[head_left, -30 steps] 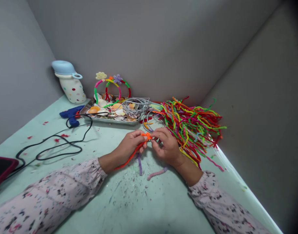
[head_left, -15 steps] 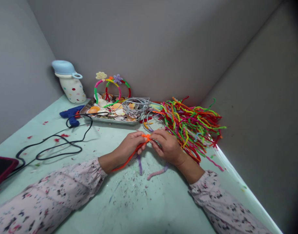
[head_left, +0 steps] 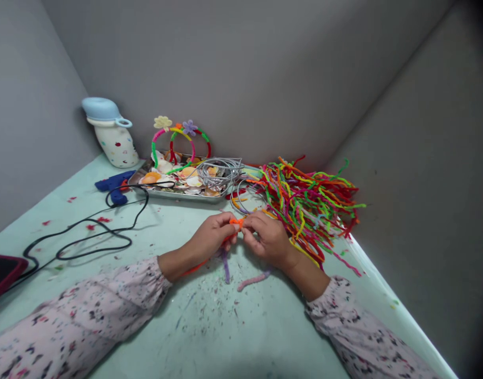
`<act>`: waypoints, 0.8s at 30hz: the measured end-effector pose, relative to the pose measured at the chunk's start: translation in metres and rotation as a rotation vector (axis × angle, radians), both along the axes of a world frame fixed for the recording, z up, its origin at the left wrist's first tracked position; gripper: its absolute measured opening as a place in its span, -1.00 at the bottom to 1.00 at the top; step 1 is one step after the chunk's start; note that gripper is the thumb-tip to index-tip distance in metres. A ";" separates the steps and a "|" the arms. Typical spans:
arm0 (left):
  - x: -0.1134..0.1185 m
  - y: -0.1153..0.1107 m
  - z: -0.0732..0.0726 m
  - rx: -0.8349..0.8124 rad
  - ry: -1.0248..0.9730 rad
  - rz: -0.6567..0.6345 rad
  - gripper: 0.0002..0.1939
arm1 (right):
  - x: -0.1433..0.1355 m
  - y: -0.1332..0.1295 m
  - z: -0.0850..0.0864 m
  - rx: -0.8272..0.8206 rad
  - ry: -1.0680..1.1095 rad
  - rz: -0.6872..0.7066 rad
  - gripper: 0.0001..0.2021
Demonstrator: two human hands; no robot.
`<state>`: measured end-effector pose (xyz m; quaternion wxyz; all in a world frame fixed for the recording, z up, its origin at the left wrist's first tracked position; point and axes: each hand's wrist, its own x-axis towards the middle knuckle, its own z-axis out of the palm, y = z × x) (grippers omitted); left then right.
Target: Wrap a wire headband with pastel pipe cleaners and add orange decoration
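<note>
Between both hands is an orange pipe cleaner [head_left: 236, 223], bunched into a small folded shape at the fingertips. My left hand [head_left: 214, 231] pinches it from the left, thumb on top, and its loose tail runs down behind my left wrist. My right hand [head_left: 267, 237] pinches the other side, thumb and fingers pressed together. Fingers hide most of the bent part. On the table just below the hands lie a purple pipe cleaner piece [head_left: 226, 267] and a pink and purple pipe cleaner piece [head_left: 252, 280].
A heap of coloured pipe cleaners [head_left: 308, 200] lies at right. Behind stands a metal tray [head_left: 178, 197] with shells [head_left: 150, 178], grey wire [head_left: 221, 171] and pipe-cleaner hoops [head_left: 193, 145]. At left are a blue glue gun [head_left: 117, 184], black cord [head_left: 95, 255], bottle [head_left: 115, 139] and dark-screened device [head_left: 4, 273].
My left thumb has shifted over the orange pipe cleaner, and less of its tail shows beside my left hand. Both hands stay in nearly the same place.
</note>
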<state>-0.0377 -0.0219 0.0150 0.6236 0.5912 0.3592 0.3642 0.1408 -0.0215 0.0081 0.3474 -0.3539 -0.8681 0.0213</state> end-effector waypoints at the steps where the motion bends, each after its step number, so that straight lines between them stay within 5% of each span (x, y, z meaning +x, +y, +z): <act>1: 0.000 0.000 0.000 0.026 0.009 0.006 -0.86 | -0.002 -0.001 0.001 -0.027 0.032 -0.021 -0.91; 7: -0.001 0.001 -0.002 0.361 0.226 0.120 -0.85 | -0.018 -0.008 0.014 -0.251 0.254 -0.175 -0.91; 11: -0.003 -0.001 0.000 0.622 0.420 0.186 -0.89 | -0.023 -0.008 0.022 -0.750 0.487 -0.207 -0.87; 17: -0.005 -0.005 0.001 0.756 0.500 0.171 -0.88 | -0.017 0.000 0.021 -1.404 0.874 0.031 -0.89; 20: -0.003 -0.005 0.000 0.602 0.414 0.214 -0.87 | -0.013 0.002 0.023 -1.352 0.787 0.044 -0.89; 24: 0.000 -0.002 -0.003 0.234 0.144 0.224 -0.84 | -0.008 0.002 0.029 -0.822 0.461 -0.085 -0.86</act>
